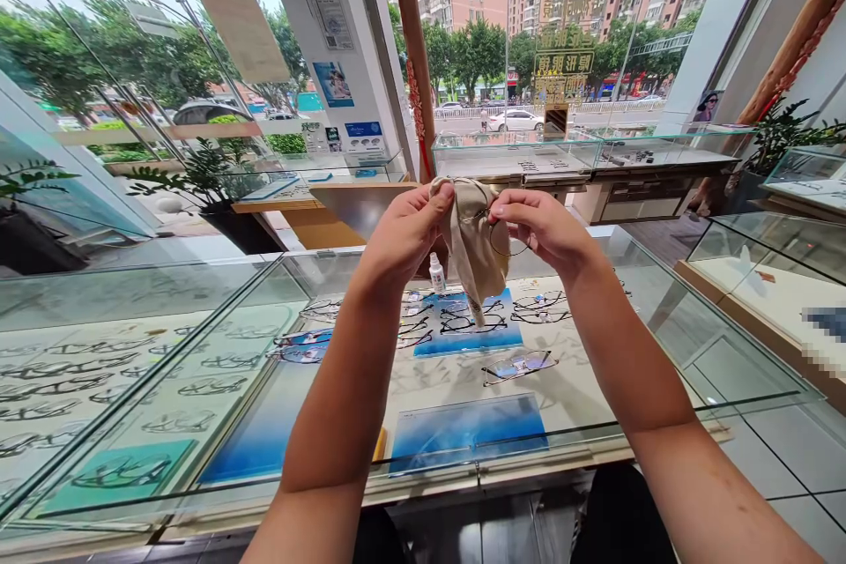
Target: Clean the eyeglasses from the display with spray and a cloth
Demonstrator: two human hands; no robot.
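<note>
Both my hands are raised in the middle of the view, above a glass display case. My left hand (423, 216) pinches a beige cloth (480, 251), which hangs down in folds. Between finger and thumb, my right hand (538, 225) grips a pair of thin-rimmed eyeglasses (512, 248). One round lens rim shows below the right fingers; the other part lies against the cloth and is partly hidden by it. Beneath the hands, a small white bottle (437, 273) stands upright on the case. Near it, a single pair of glasses (520, 366) lies apart from the rows.
The glass display case (463, 449) holds rows of eyeglasses and blue display sheets (469, 434). Another glass case (760, 269) stands at the right. Potted plants (221, 185) and a wooden post (415, 79) stand by the windows, with more glass counters (515, 150) behind.
</note>
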